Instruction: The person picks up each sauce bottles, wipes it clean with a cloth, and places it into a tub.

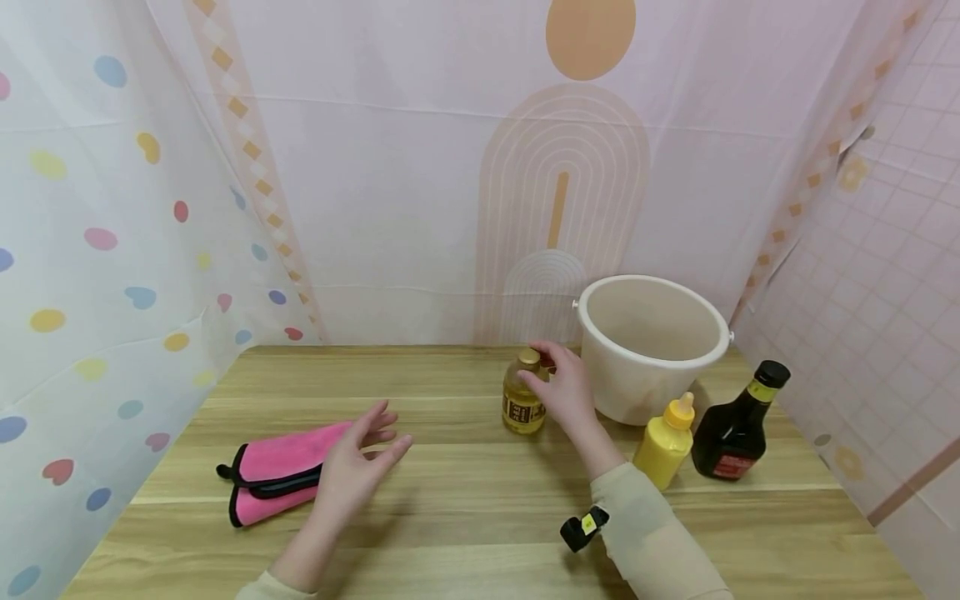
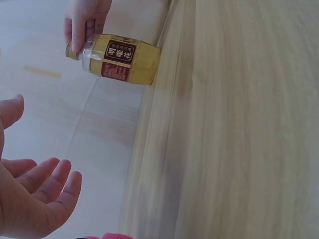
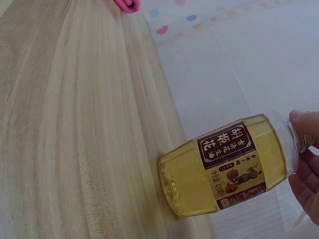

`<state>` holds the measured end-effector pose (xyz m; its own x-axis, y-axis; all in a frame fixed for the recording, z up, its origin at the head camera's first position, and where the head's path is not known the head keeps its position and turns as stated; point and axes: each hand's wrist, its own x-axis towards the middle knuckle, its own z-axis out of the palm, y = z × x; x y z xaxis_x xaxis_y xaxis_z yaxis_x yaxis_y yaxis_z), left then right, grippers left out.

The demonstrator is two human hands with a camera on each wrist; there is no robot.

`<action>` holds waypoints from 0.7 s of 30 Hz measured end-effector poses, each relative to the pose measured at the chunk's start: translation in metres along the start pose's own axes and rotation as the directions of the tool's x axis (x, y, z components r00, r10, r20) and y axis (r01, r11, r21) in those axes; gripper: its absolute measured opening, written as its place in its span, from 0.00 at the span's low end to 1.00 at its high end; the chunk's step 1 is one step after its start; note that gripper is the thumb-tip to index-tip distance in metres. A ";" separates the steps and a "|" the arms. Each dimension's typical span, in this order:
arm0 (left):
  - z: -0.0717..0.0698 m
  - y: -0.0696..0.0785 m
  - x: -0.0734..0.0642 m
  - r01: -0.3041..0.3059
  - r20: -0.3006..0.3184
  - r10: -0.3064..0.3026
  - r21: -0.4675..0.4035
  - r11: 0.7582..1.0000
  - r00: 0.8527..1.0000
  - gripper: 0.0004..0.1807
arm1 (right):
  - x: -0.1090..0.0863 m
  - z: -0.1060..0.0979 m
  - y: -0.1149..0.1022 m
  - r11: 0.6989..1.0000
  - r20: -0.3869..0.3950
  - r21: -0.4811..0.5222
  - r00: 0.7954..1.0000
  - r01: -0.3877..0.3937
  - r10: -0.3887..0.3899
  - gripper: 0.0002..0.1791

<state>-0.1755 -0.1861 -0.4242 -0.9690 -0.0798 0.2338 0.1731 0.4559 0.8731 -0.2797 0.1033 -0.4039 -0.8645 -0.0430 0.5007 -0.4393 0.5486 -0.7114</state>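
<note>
A clear bottle of yellow cooking oil with a dark label and gold cap is upright at the middle of the wooden table. My right hand pinches it at the neck just under the cap; thumb and curled fingers show there in the right wrist view, around the oil bottle. My left hand hovers with relaxed, spread fingers and holds nothing. Below and beside it lies a folded pink cloth pouch with black edging, partly hidden behind that hand.
A white bucket stands behind my right forearm. To its front are a yellow squeeze bottle and a dark sauce bottle with a black cap. Patterned curtains hang along the table's back and sides.
</note>
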 end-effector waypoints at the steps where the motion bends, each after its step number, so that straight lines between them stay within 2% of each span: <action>1: -0.001 0.000 0.000 0.001 0.000 -0.001 -0.001 1.000 1.000 0.38 | 0.000 0.000 -0.001 1.000 0.000 0.005 1.000 -0.006 0.006 0.24; 7: -0.009 0.001 -0.002 0.002 -0.011 -0.002 0.021 1.000 1.000 0.38 | -0.003 -0.002 -0.003 0.999 0.017 0.015 0.999 -0.043 0.043 0.22; 14: -0.026 0.001 -0.001 -0.028 -0.023 0.030 0.058 0.998 0.999 0.38 | -0.009 -0.006 -0.011 0.998 0.030 0.054 0.999 -0.027 0.026 0.22; 18: -0.036 -0.004 0.001 -0.074 -0.015 0.077 0.145 0.987 0.997 0.39 | -0.013 -0.009 -0.019 0.999 0.036 0.046 0.999 0.006 -0.008 0.22; 21: -0.044 -0.009 0.002 -0.143 -0.001 0.147 0.242 0.960 0.989 0.37 | -0.018 -0.011 -0.024 0.999 0.055 0.043 0.998 0.010 -0.012 0.22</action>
<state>-0.1717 -0.2289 -0.4124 -0.9326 -0.0130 0.3606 0.2618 0.6633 0.7011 -0.2510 0.0999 -0.3899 -0.8712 -0.0951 0.4817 -0.4578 0.5116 -0.7270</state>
